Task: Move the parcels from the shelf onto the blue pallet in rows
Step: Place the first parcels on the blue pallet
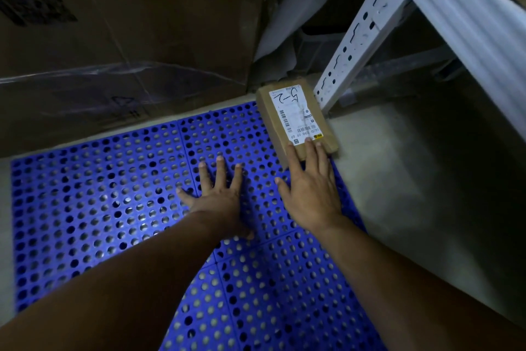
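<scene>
Dim concrete floor (412,168), storage corner.
- Blue pallet (99,194): perforated, lying flat on the floor.
- Parcel (296,120): brown, white label up, lying at the pallet's far right corner.
- Right hand (308,188): fingers straight, tips resting on the parcel's near end, gripping nothing.
- Left hand (219,194): palm down, fingers spread over the pallet, empty; contact unclear.
- Cardboard box (128,37): large, far left.
- Shelf upright (361,26): pale slotted metal, far right.

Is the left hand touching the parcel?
No, the left hand is spread over the blue pallet, apart from the parcel.
</scene>
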